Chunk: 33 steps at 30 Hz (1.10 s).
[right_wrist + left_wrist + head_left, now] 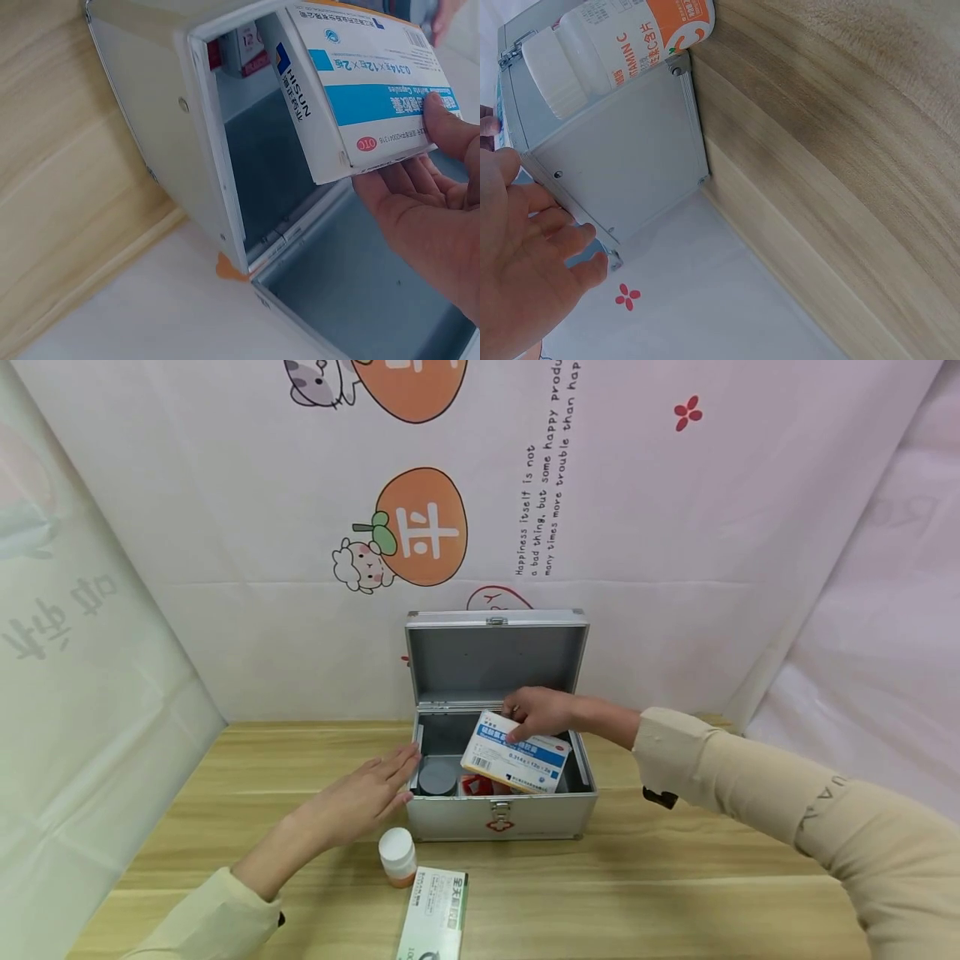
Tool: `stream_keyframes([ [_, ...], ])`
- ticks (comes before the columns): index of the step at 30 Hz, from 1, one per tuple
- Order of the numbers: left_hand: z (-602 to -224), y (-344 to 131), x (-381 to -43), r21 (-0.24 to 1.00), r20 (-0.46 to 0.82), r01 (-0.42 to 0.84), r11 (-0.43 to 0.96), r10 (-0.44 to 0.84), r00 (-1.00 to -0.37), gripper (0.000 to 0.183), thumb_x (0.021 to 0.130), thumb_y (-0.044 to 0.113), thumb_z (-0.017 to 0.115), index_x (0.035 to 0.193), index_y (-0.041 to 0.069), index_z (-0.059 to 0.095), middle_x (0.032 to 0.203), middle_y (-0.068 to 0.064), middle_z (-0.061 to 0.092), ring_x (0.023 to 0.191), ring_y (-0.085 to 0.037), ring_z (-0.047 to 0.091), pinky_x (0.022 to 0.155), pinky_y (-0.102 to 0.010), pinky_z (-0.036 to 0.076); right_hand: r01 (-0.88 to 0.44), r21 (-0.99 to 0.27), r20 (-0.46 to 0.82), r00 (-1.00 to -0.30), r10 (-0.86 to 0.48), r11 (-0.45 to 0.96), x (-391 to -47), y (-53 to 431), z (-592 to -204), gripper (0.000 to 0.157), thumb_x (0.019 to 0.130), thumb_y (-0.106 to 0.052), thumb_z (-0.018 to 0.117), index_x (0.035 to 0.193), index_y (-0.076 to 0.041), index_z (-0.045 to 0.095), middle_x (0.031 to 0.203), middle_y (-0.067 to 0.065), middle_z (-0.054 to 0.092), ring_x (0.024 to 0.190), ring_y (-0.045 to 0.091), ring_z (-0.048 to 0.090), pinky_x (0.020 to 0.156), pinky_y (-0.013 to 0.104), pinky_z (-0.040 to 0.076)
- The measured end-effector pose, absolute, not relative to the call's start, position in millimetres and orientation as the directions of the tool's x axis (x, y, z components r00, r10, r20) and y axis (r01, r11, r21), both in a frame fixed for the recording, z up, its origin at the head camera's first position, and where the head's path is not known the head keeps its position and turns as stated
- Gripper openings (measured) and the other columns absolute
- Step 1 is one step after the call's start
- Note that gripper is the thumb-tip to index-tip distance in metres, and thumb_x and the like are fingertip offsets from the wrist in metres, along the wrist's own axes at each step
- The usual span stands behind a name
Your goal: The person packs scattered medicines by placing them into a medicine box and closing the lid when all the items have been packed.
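A silver first-aid case (457, 820) stands with its lid (498, 664) raised. Between thumb and fingers, my right hand (543, 711) holds a white and blue capsule box (522, 762), tilted over the case opening. The right wrist view shows the thumb on this box's broad printed face and the fingers beneath it. My left hand (360, 800) rests its fingers at the case's left rim, palm down and holding nothing. Inside the case sit a grey-lidded round container (437, 777) and a red package (476, 786), partly hidden by the capsule box.
In front of the case, a white-capped vitamin C bottle (397, 853) stands on the wooden table (637, 893). A white and green medicine box (433, 914) lies beside it, cut off by the frame. Behind the case hangs a printed white cloth (637, 543).
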State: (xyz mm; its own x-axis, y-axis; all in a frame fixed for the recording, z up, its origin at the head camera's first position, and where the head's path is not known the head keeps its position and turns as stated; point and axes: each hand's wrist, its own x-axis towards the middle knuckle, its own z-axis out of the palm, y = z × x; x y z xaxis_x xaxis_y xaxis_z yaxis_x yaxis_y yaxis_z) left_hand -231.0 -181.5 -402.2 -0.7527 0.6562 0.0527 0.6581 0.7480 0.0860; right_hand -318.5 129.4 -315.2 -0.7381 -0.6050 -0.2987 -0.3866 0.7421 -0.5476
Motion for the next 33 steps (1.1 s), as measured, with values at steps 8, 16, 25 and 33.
stream_keyframes([
  [8, -404, -182, -232, 0.083, 0.05, 0.66, 0.747, 0.658, -0.751, 0.058, 0.108, 0.034, 0.041, 0.155, 0.0, 0.031, 0.164, -0.018, 0.024, 0.151, -0.035, 0.029, 0.12, -0.054, 0.031, -0.447, -0.533, -0.327, -0.674, -0.662, 0.719, -321, 118, -329, 0.017, 0.093, -0.011, 0.07, 0.106, -0.004, 0.062, 0.103, 0.009, 0.07, 0.085, 0.013, 0.062, 0.073, 0.02, 0.052],
  [16, -405, -183, -232, 0.09, 0.052, 0.658, 0.747, 0.657, -0.752, 0.058, 0.108, 0.033, 0.04, 0.154, -0.001, 0.031, 0.164, -0.018, 0.024, 0.151, -0.035, 0.028, 0.12, -0.054, 0.031, -0.406, -0.514, -0.42, -0.649, -0.634, 0.756, -325, 109, -339, 0.014, 0.092, -0.01, 0.071, 0.103, -0.007, 0.064, 0.102, 0.006, 0.069, 0.086, 0.013, 0.06, 0.075, 0.021, 0.051],
  [25, -405, -182, -233, 0.088, 0.066, 0.666, 0.741, 0.663, -0.746, 0.058, 0.108, 0.033, 0.041, 0.154, -0.002, 0.032, 0.164, -0.019, 0.026, 0.15, -0.035, 0.029, 0.119, -0.055, 0.032, -0.458, -0.478, -0.474, -0.583, -0.659, 0.749, -331, 97, -348, 0.004, 0.095, -0.013, 0.068, 0.098, -0.01, 0.067, 0.094, 0.001, 0.068, 0.081, 0.01, 0.062, 0.071, 0.02, 0.051],
  [33, -404, -182, -234, 0.101, 0.056, 0.66, 0.745, 0.658, -0.751, 0.059, 0.108, 0.032, 0.042, 0.154, -0.002, 0.031, 0.164, -0.019, 0.024, 0.151, -0.035, 0.028, 0.119, -0.056, 0.031, -0.492, -0.398, -0.484, -0.605, -0.632, 0.775, -333, 90, -354, 0.017, 0.096, -0.017, 0.067, 0.111, -0.011, 0.073, 0.091, -0.002, 0.07, 0.078, 0.009, 0.063, 0.07, 0.021, 0.052],
])
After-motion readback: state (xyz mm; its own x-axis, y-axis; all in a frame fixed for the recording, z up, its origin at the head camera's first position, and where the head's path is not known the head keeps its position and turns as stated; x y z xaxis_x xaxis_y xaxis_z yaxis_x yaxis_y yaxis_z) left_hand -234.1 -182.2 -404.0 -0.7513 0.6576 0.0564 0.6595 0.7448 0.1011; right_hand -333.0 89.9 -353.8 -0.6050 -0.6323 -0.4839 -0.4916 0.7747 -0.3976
